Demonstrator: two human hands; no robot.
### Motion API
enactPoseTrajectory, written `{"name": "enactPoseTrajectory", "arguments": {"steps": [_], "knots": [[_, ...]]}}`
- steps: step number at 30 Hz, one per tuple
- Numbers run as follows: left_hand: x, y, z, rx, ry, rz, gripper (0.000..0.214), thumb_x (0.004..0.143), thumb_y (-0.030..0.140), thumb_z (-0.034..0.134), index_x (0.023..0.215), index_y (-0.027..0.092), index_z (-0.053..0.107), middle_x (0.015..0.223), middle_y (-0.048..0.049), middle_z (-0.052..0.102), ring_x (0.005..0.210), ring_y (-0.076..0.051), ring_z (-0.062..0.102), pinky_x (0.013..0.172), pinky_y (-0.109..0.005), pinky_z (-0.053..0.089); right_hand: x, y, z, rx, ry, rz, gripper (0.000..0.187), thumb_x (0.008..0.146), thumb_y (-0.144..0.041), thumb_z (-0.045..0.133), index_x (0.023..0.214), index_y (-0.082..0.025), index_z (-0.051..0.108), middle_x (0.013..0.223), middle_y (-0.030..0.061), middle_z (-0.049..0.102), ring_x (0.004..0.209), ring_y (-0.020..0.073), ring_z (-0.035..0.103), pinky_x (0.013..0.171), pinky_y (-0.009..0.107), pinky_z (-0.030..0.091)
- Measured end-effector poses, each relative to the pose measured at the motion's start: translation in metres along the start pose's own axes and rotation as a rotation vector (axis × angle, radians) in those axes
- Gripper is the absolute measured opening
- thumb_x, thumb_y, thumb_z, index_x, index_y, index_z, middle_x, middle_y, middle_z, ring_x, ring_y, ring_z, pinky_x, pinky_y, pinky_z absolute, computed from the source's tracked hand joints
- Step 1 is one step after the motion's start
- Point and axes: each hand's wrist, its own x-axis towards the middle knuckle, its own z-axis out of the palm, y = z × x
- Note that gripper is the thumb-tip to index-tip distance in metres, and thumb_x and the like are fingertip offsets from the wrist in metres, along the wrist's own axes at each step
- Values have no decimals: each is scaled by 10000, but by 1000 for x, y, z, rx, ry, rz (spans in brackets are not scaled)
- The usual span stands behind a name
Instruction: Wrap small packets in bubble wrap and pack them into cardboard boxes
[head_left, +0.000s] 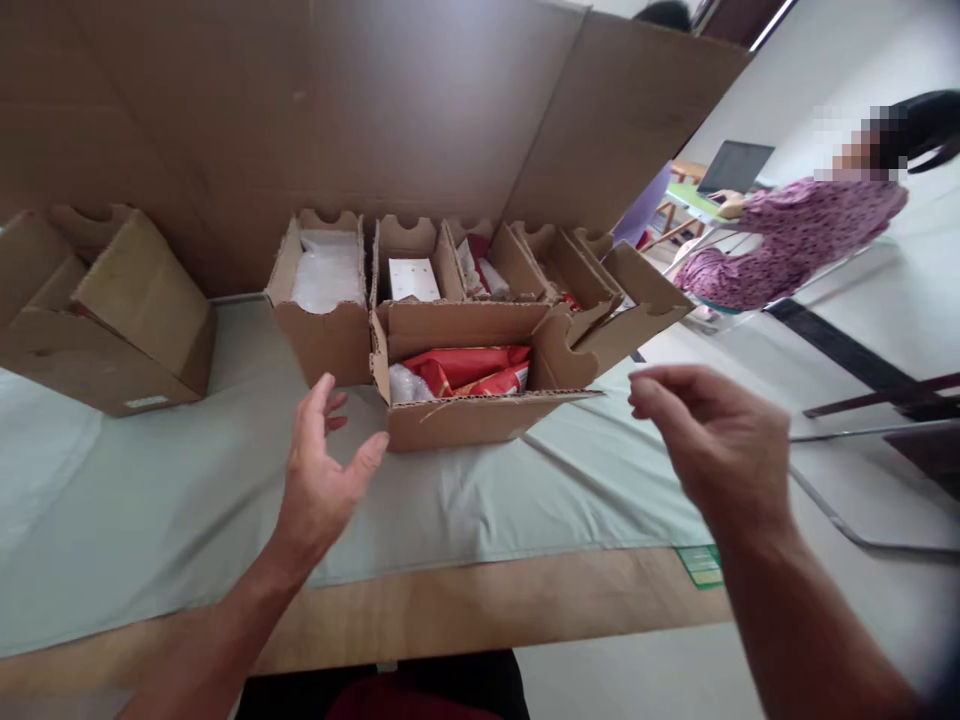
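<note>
A low open cardboard box (457, 425) stands on the pale green cloth in front of me, with a red packet (480, 368) and some bubble wrap (407, 384) inside. My left hand (326, 465) hovers just left of this box, its thumb and fingers spread and nothing in them. On the other side, my right hand (712, 435) is raised, apart from the box's right end. Its fingers are curled in and the thumb lies close to them; nothing shows in the grasp.
Behind the front box stand several cardboard file boxes, one holding bubble-wrapped stuff (326, 275), another a white box (412, 280). A further carton (142, 310) is at the left. A tall cardboard panel (375, 110) rises behind. At right, a person (810, 235) sits by a laptop (735, 167).
</note>
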Motion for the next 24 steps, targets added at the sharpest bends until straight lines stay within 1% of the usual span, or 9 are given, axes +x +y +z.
{"name": "enactPoseTrajectory", "arguments": {"steps": [2, 5, 7, 9, 12, 15, 17, 20, 24], "knots": [[6, -7, 13, -95, -89, -102, 825, 845, 471, 748, 1549, 277, 363, 1556, -151, 456, 1391, -335, 505, 1127, -554, 451, -18, 34, 11, 109, -66, 100, 372, 816, -474, 743, 1082, -215, 714, 918, 64, 752, 805, 214, 679, 700, 348, 532], [16, -7, 38, -273, -199, -110, 687, 878, 501, 692, 1465, 236, 452, 1476, -146, 545, 1373, -311, 527, 1170, -529, 405, -28, 54, 53, 244, -202, 93, 605, 745, -569, 769, 1228, -228, 642, 1244, 123, 705, 1093, 292, 667, 819, 409, 550], [16, -3, 50, -334, -204, -115, 577, 913, 514, 637, 1385, 208, 505, 1381, -137, 613, 1305, -287, 576, 1157, -496, 415, -29, 51, 78, 347, -227, 95, 584, 789, -634, 699, 1199, -223, 634, 1226, 123, 707, 1054, 285, 666, 825, 411, 546], [7, 4, 50, -311, -165, -155, 513, 928, 514, 615, 1322, 195, 536, 1300, -124, 653, 1236, -271, 610, 1123, -467, 436, -35, 40, 86, 402, -221, 111, 545, 837, -651, 638, 1160, -213, 635, 1111, 105, 735, 938, 261, 666, 789, 396, 538], [-25, 15, 26, -213, -107, -194, 430, 945, 501, 600, 1251, 199, 584, 1187, -88, 684, 1137, -251, 635, 1053, -421, 469, -58, 19, 76, 404, -208, 115, 480, 889, -623, 599, 1099, -195, 645, 1002, 86, 746, 858, 245, 651, 753, 374, 524], [-62, 23, -19, -99, -8, -196, 357, 970, 504, 572, 1157, 207, 638, 1064, -53, 696, 1040, -229, 645, 969, -363, 495, -81, -12, 66, 432, -235, 65, 446, 947, -597, 529, 1037, -182, 664, 964, 82, 746, 867, 245, 652, 757, 363, 519], [-74, 29, -49, -30, 97, -178, 368, 979, 511, 558, 1158, 204, 652, 1049, -47, 701, 1022, -221, 644, 942, -335, 497, -86, -39, 68, 479, -277, 7, 436, 969, -573, 505, 1066, -182, 674, 995, 77, 745, 896, 241, 653, 781, 357, 519], [-59, 43, -77, 39, 232, -96, 421, 989, 506, 545, 1255, 194, 639, 1127, -55, 701, 1067, -215, 635, 956, -315, 487, -74, -76, 77, 568, -312, -53, 424, 979, -555, 501, 1140, -199, 666, 1030, 58, 741, 923, 231, 648, 801, 346, 519], [-28, 67, -69, -43, 230, 37, 452, 985, 513, 544, 1287, 186, 623, 1130, -59, 704, 1049, -210, 642, 949, -328, 501, -63, -87, 62, 575, -169, -55, 418, 963, -573, 537, 1115, -204, 661, 991, 50, 736, 909, 229, 642, 791, 349, 519]]}}
